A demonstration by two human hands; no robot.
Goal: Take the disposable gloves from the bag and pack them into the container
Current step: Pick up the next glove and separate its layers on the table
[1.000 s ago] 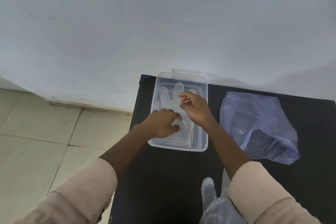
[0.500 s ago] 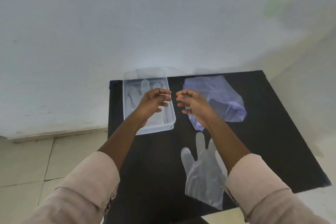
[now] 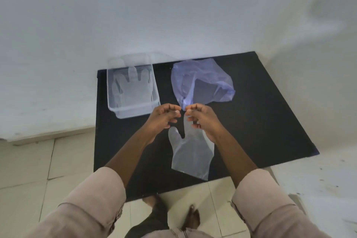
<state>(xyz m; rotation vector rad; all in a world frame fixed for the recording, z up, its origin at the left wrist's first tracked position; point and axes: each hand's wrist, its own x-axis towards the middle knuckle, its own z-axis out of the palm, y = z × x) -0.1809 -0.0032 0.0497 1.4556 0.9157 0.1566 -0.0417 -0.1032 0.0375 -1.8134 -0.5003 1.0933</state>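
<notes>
A clear plastic container (image 3: 116, 102) sits at the table's back left with a clear disposable glove (image 3: 133, 87) lying flat inside. A crumpled blue plastic bag (image 3: 202, 83) lies to its right. A second clear glove (image 3: 191, 152) lies flat on the black table near the front edge, fingers pointing away from me. My left hand (image 3: 164, 118) and my right hand (image 3: 202, 118) hover side by side above that glove's fingertips, fingers curled and apart, holding nothing. My right hand covers some of the glove's fingers.
The black table (image 3: 260, 121) stands against a white wall; its front edge runs close to my body. A clear lid (image 3: 135, 58) leans behind the container. Tiled floor lies to the left and below, where my bare feet (image 3: 191, 218) show.
Both hands have left the container, where they were pressing on the glove, and drawn back toward me to above the loose glove. The view has shifted down and to the right.
</notes>
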